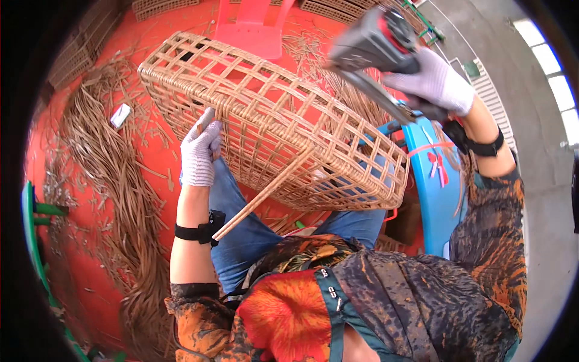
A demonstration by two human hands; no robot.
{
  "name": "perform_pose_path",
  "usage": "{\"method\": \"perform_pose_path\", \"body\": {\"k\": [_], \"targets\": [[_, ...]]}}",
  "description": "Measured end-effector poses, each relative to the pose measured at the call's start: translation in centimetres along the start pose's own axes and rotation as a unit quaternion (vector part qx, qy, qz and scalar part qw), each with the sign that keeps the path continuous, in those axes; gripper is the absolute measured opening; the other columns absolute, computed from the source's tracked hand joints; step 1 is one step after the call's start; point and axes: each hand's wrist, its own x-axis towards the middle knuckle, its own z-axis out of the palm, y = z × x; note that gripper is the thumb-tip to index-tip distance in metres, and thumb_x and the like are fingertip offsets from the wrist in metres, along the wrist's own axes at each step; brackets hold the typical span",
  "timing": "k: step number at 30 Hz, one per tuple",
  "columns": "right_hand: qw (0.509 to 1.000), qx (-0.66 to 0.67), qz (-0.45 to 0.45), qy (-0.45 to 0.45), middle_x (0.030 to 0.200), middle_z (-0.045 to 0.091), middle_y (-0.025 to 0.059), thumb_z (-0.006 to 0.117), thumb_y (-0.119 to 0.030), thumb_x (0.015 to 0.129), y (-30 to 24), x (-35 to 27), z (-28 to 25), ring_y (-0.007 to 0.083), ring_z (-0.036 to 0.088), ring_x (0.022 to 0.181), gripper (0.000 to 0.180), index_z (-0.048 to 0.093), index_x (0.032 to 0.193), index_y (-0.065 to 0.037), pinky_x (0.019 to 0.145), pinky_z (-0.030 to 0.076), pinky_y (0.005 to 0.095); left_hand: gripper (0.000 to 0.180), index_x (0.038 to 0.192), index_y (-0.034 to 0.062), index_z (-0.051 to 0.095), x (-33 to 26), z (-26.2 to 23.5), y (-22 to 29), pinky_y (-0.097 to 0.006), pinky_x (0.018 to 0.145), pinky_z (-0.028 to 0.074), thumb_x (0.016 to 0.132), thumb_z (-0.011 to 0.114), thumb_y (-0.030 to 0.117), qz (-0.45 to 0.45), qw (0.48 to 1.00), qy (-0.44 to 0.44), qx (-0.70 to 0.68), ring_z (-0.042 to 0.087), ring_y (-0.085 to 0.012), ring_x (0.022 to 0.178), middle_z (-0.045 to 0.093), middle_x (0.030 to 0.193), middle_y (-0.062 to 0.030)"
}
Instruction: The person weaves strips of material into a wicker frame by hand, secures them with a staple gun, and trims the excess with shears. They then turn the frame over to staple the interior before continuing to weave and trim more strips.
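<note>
A large open-weave rattan basket [283, 114] lies tilted on my lap. My left hand [199, 151], in a white knit glove, grips its near left rim. A long rattan strip [265, 193] runs from the basket down toward my left wrist. My right hand [437, 81], also gloved, holds a grey and red nail gun [377, 45] raised above the basket's right end, apart from the weave.
Heaps of rattan strips and scraps [114, 175] cover the orange floor on my left. A blue stool [437, 193] stands at my right, a pink plastic chair [256, 27] behind the basket. More woven baskets [163, 6] line the far edge.
</note>
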Motion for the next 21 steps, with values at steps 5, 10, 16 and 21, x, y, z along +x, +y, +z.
{"method": "perform_pose_path", "body": {"k": [5,10,16,21], "targets": [[0.957,0.014,0.207,0.201,0.070,0.060,-0.0004,0.076,-0.033,0.085,17.1,-10.8,-0.4,0.0060,0.050,0.048,0.039,0.066,0.110,-0.005,0.044,0.040,0.0240,0.049,0.143,0.0036,0.052,-0.6,2.3,-0.1,-0.019,0.050,0.031,0.097,0.062,0.015,0.023,0.997,0.012,0.078,0.038,-0.0025,0.056,0.048,0.075,0.0074],[0.909,-0.141,0.318,0.232,0.111,0.071,0.0213,0.070,-0.048,0.083,35.9,-19.8,4.0,0.0345,0.067,0.108,0.056,0.068,0.118,-0.004,0.095,0.051,0.0438,0.046,0.139,0.0028,0.057,-0.3,1.1,-2.6,-0.020,0.052,0.025,0.099,0.060,0.025,0.084,0.969,0.044,0.229,0.033,-0.0017,0.059,0.039,0.073,0.0095],[0.787,-0.159,0.579,0.143,0.114,0.070,0.0199,0.064,-0.028,0.086,45.6,-26.5,10.2,0.0375,0.068,0.109,0.038,0.071,0.114,-0.004,0.090,0.054,0.0454,0.042,0.132,0.0001,0.062,-1.1,-1.1,-0.8,-0.020,0.049,0.019,0.098,0.061,0.025,0.102,0.971,0.026,0.213,0.026,-0.0015,0.053,0.035,0.068,0.0089],[0.696,-0.153,0.683,0.159,0.119,0.071,0.0141,0.058,-0.018,0.090,49.9,-31.9,13.5,0.0322,0.068,0.113,0.034,0.072,0.118,-0.007,0.090,0.054,0.0468,0.035,0.123,0.0056,0.068,-1.9,1.4,-2.2,-0.020,0.048,0.017,0.096,0.066,0.027,0.094,0.965,0.063,0.237,0.025,0.0001,0.052,0.039,0.067,0.0107]]}}
